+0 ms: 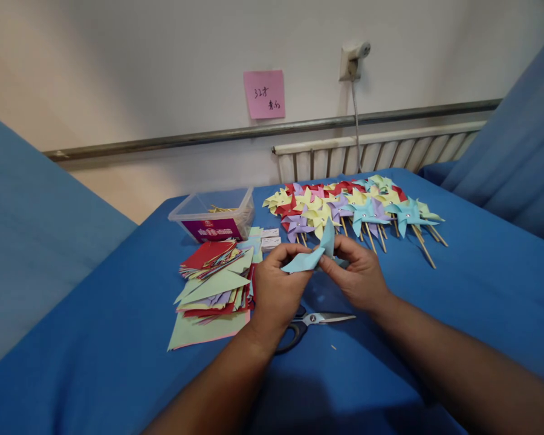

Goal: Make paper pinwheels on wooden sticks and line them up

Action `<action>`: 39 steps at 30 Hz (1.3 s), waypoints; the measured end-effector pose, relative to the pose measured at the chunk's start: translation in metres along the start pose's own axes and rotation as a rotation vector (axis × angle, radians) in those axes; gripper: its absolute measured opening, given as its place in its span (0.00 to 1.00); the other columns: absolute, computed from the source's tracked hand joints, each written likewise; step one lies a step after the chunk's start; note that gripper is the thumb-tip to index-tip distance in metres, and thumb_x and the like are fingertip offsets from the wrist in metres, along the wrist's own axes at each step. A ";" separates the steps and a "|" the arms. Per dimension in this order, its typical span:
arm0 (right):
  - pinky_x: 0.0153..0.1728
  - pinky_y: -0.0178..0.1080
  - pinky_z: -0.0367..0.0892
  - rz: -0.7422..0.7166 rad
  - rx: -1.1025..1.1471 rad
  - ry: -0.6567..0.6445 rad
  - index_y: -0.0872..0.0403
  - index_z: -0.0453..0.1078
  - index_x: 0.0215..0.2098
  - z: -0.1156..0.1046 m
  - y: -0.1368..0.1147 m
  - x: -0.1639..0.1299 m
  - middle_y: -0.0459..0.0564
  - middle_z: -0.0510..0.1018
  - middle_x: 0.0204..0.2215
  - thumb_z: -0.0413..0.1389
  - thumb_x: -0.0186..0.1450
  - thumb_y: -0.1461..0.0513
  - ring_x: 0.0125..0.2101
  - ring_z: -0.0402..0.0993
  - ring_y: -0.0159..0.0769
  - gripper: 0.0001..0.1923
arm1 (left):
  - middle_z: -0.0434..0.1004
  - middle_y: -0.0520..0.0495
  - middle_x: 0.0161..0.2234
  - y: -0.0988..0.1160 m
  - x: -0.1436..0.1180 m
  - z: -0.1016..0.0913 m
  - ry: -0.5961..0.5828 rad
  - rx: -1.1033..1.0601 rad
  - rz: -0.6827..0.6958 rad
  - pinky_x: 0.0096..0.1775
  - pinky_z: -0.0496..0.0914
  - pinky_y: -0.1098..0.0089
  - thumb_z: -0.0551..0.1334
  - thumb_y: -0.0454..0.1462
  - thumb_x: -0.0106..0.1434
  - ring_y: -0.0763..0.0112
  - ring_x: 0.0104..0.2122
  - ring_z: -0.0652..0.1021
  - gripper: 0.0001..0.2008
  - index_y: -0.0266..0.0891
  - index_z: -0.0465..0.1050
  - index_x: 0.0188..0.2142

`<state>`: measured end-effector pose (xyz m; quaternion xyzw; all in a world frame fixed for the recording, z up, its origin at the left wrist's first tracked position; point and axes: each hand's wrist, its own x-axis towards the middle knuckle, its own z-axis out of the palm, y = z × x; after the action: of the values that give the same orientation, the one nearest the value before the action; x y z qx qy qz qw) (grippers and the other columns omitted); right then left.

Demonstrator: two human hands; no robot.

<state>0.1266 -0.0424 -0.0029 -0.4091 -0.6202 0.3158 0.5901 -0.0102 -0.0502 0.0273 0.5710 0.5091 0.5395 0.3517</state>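
A light blue paper pinwheel (309, 258), with its blades folded in toward the middle, is held between both hands above the table. My left hand (278, 289) is closed on its left side. From the right, my right hand (357, 273) pinches it near the centre with thumb and fingers. Whether a pin or stick is in it, I cannot tell. Scissors (315, 318) with dark handles lie below the hands, blades pointing right, the handles partly behind my left wrist. A stack of coloured paper (217, 284) is left of my left hand.
Several finished pinwheels (362, 211) on wooden sticks lie at the back right. A clear plastic box (217, 214) with thin sticks stands at the back left, near small white boxes (271, 240). Blue cloth (131, 338) covers the table; a radiator (381, 151) runs along the wall.
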 end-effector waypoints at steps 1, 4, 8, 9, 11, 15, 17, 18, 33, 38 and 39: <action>0.30 0.35 0.65 0.006 0.012 -0.001 0.53 0.70 0.30 0.000 0.000 0.000 0.43 0.74 0.24 0.59 0.61 0.60 0.26 0.69 0.31 0.04 | 0.80 0.51 0.29 0.000 0.000 0.000 0.000 0.005 0.003 0.35 0.69 0.72 0.67 0.33 0.50 0.70 0.30 0.77 0.06 0.39 0.78 0.30; 0.31 0.35 0.66 0.035 0.081 -0.012 0.53 0.71 0.31 -0.001 0.000 0.002 0.43 0.75 0.25 0.60 0.60 0.60 0.27 0.70 0.31 0.04 | 0.79 0.51 0.28 0.000 0.001 0.000 -0.008 0.002 -0.011 0.32 0.67 0.73 0.67 0.35 0.51 0.72 0.28 0.75 0.06 0.39 0.78 0.31; 0.34 0.37 0.69 0.066 0.186 -0.047 0.52 0.72 0.32 -0.002 0.002 0.005 0.44 0.77 0.27 0.61 0.60 0.58 0.28 0.73 0.32 0.06 | 0.75 0.53 0.24 -0.002 0.001 0.001 -0.025 -0.071 -0.044 0.28 0.64 0.75 0.67 0.38 0.52 0.75 0.24 0.71 0.06 0.39 0.77 0.31; 0.34 0.38 0.70 0.071 0.199 -0.056 0.52 0.72 0.32 -0.002 0.002 0.005 0.44 0.78 0.27 0.61 0.60 0.58 0.29 0.74 0.33 0.07 | 0.74 0.53 0.23 -0.002 0.001 0.001 -0.019 -0.090 -0.046 0.28 0.64 0.75 0.68 0.38 0.52 0.75 0.24 0.70 0.06 0.39 0.77 0.31; 0.35 0.38 0.71 0.073 0.204 -0.070 0.52 0.73 0.33 -0.002 0.003 0.004 0.44 0.79 0.29 0.62 0.60 0.57 0.30 0.75 0.34 0.08 | 0.73 0.54 0.23 -0.005 0.001 0.001 -0.005 -0.088 -0.037 0.28 0.64 0.75 0.68 0.38 0.52 0.75 0.24 0.70 0.06 0.38 0.76 0.30; 0.36 0.39 0.71 0.070 0.163 -0.083 0.52 0.73 0.35 -0.001 0.007 0.003 0.46 0.79 0.31 0.61 0.60 0.57 0.32 0.75 0.35 0.08 | 0.74 0.53 0.23 -0.009 0.000 0.001 0.004 -0.033 -0.011 0.30 0.65 0.73 0.67 0.40 0.53 0.74 0.25 0.71 0.07 0.39 0.77 0.30; 0.37 0.40 0.71 0.073 0.144 -0.088 0.52 0.73 0.36 -0.002 0.009 0.003 0.47 0.79 0.31 0.61 0.61 0.57 0.32 0.75 0.35 0.08 | 0.75 0.53 0.24 -0.010 0.001 0.000 -0.003 -0.025 -0.023 0.30 0.65 0.73 0.67 0.40 0.54 0.73 0.25 0.72 0.07 0.39 0.77 0.30; 0.37 0.40 0.71 0.073 0.141 -0.090 0.52 0.73 0.36 -0.002 0.010 0.003 0.47 0.79 0.32 0.61 0.61 0.57 0.32 0.75 0.36 0.08 | 0.75 0.53 0.24 -0.010 0.001 0.000 -0.012 -0.021 -0.028 0.30 0.65 0.73 0.67 0.41 0.54 0.73 0.26 0.72 0.07 0.39 0.78 0.31; 0.39 0.41 0.70 0.011 0.075 -0.090 0.52 0.73 0.37 -0.003 0.011 0.002 0.47 0.79 0.34 0.60 0.62 0.58 0.34 0.75 0.37 0.07 | 0.75 0.53 0.24 -0.002 -0.001 0.001 0.008 -0.006 -0.014 0.32 0.66 0.73 0.65 0.35 0.52 0.73 0.26 0.73 0.03 0.38 0.75 0.29; 0.40 0.41 0.69 -0.001 0.048 -0.059 0.52 0.74 0.38 -0.002 0.013 0.002 0.48 0.79 0.35 0.59 0.62 0.60 0.35 0.75 0.37 0.07 | 0.73 0.54 0.22 -0.003 -0.001 0.001 0.019 0.037 0.004 0.30 0.64 0.74 0.65 0.35 0.52 0.74 0.24 0.70 0.03 0.38 0.74 0.28; 0.40 0.41 0.69 0.000 0.045 -0.053 0.52 0.74 0.38 -0.002 0.014 0.002 0.48 0.79 0.35 0.59 0.62 0.60 0.36 0.75 0.37 0.07 | 0.73 0.54 0.22 -0.004 -0.001 0.001 0.013 0.045 0.011 0.30 0.64 0.74 0.65 0.35 0.52 0.74 0.25 0.70 0.03 0.38 0.75 0.28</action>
<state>0.1302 -0.0342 -0.0139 -0.3871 -0.6284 0.3406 0.5825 -0.0097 -0.0499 0.0232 0.5781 0.5204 0.5334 0.3323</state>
